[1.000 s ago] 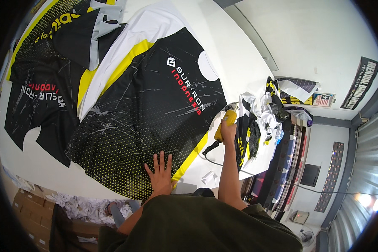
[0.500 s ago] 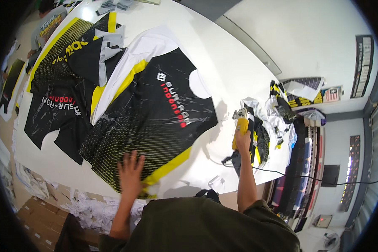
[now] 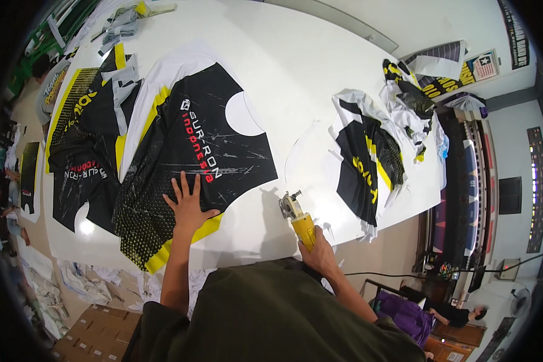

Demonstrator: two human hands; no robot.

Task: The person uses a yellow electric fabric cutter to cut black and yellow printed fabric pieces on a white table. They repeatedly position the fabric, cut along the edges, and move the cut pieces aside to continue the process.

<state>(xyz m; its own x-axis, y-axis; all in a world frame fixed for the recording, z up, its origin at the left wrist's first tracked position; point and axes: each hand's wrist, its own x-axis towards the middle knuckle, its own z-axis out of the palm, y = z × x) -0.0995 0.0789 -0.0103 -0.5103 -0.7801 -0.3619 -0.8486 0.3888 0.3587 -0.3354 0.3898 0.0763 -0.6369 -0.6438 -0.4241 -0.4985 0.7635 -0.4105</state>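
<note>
My left hand (image 3: 189,208) lies flat with fingers spread on a black jersey panel (image 3: 240,155), which has yellow speckles, a yellow strip and a rounded neck cutout. Beside the panel's lower right edge, my right hand (image 3: 321,254) grips a yellow electric fabric cutter (image 3: 303,226). Its metal head points up and left, apart from the black fabric. White fabric (image 3: 184,59) borders the panel's far side. Left of it lies another black and yellow jersey piece (image 3: 96,142), partly folded with grey fabric on top.
The white table (image 3: 295,66) carries a heap of black, yellow and white cut pieces (image 3: 359,166) at the right. Cardboard boxes (image 3: 93,332) and white scraps are on the floor at lower left. A cable (image 3: 398,276) runs off right. Other people are at the far left and lower right.
My left hand has slid farther up the panel, toward its middle. My right hand has brought the cutter left and closer to me. The whole view has shifted too.
</note>
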